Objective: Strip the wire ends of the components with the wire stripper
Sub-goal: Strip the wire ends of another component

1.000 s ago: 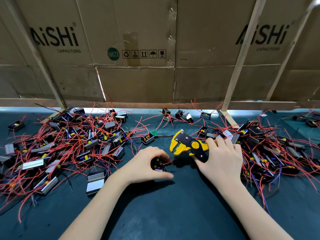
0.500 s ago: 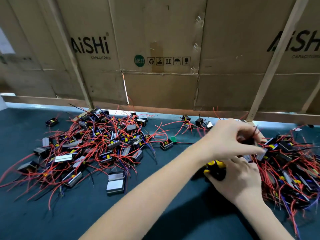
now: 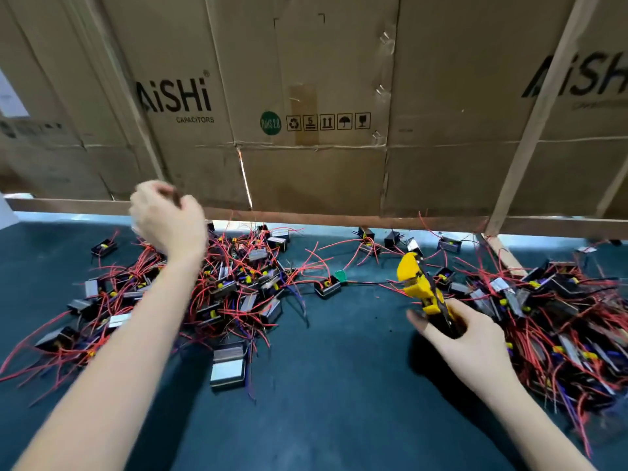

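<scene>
Head view: left hand [image 3: 166, 215], fingers curled, contents blurred, now raised over left pile [image 3: 217, 287]; right hand [image 3: 465, 338] grips wire stripper [image 3: 423, 287]. Likely between components.

- We note the dark teal table mat [image 3: 339, 419].
- We see red-wired black components [image 3: 238, 287] with yellow parts.
- The wire stripper [image 3: 419, 283] is yellow and black.
- Brown cardboard boxes [image 3: 306, 79] carry black lettering and a green round label [image 3: 271, 123].

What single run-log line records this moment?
left hand: raised over left pile, blurred | right hand: grips wire stripper | stripping: none
</scene>
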Motion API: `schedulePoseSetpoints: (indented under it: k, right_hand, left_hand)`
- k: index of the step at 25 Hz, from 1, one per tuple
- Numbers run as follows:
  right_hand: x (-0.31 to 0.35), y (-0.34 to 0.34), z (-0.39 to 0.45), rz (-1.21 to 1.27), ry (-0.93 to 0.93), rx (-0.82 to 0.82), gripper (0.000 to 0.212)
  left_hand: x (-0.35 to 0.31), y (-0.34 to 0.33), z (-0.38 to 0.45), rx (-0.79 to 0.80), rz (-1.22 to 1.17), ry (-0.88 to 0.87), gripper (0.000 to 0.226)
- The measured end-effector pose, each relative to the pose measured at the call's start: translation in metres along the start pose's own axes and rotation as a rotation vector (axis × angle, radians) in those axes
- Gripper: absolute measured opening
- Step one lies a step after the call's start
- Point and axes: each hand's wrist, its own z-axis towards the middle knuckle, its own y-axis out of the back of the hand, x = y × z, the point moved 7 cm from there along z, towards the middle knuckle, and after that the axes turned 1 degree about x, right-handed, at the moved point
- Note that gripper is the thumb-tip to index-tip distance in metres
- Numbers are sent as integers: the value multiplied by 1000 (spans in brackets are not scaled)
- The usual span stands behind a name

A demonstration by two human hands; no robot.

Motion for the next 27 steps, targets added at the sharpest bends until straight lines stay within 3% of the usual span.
schedulePoseSetpoints:
  k: [1,3,5,7,11,16,20,24,26,27]
  right_hand:
    - [-2,-1,1,49,-15,17,24]
    - [-3,-2,3,106,-46,38,39]
    - [-6,0,5,136,-65,25,47]
    - [-5,0,5,153,-79,26,46]
    - [-5,-2,5,179,-95,36,43]
    - [-6,-1,4,202,-101,41,38]
    - [-7,-1,6,240,-118,33,39]
    - [-12,0,9,239,-131,22,30]
    - [-12,-1,10,228,-120,33,28]
    - [-12,-2,9,219,-114,40,29]
  left_hand:
    - [37,-5,22,21,56,114,30]
    - [102,-23,48,227,248,216,32]
    - [144,-45,53,497,438,150,41]
    - [161,-60,49,667,576,0,49]
    - [161,-71,53,782,752,-181,46]
    - [148,-72,45,637,1065,-421,44]
    - [145,-68,58,620,957,-424,24]
    - [107,-40,75,451,489,-199,29]
    - [60,-20,70,360,232,-258,28]
    - [35,-14,62,403,87,-296,29]
